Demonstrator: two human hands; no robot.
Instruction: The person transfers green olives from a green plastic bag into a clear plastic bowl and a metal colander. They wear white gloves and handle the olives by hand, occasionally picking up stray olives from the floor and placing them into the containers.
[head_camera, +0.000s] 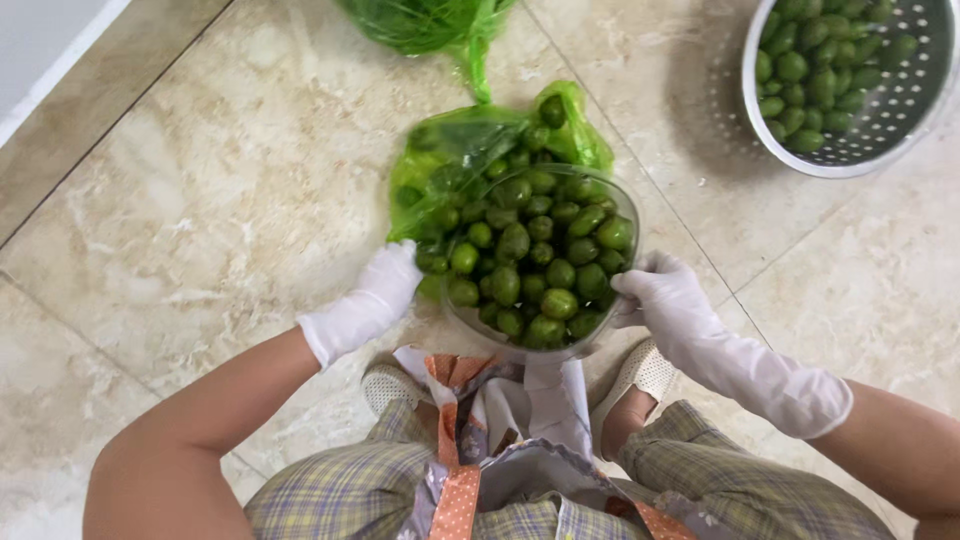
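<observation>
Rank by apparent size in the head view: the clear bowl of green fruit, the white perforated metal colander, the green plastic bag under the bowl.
1. Clear bowl of green fruit
2. White perforated metal colander, partly cropped and farther away, so unsure against the bowl
3. Green plastic bag, mostly hidden under the bowl

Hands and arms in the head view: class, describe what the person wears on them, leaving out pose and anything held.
Both the left hand and the right hand wear thin white glossy disposable gloves, slightly wrinkled. The right glove's cuff runs further up the forearm than the left one's, ending in a loose edge. Above the cuffs the arms are bare: no sleeves, watch or jewellery visible.
</observation>
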